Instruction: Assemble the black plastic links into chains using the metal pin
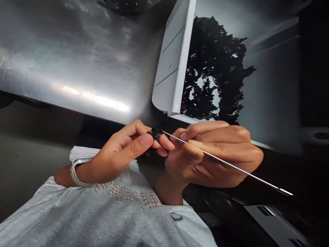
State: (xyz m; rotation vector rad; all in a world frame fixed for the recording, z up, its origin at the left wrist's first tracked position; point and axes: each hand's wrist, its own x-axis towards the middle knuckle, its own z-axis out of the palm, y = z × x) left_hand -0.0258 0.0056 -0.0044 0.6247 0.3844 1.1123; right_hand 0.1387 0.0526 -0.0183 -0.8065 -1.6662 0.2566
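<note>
Between the thumb and fingers of my left hand point(125, 149) is a small black part point(156, 132), its exact kind too small to tell. My right hand point(213, 154) pinches a thin metal rod point(231, 165) between thumb and fingers. One end of the rod meets the black part. The other end, with a brighter tip, points down to the right. Both hands are close together in front of my chest, near the front corner of a white tray point(180, 68). Many similar-looking black pieces point(218, 51) lie heaped in that tray.
A shiny metal table point(102, 61) stretches across the upper left, its front edge running before me. At its far edge sits a dark object point(123, 5), cut off by the frame. A grey panel with dark slots point(275, 223) stands low on the right.
</note>
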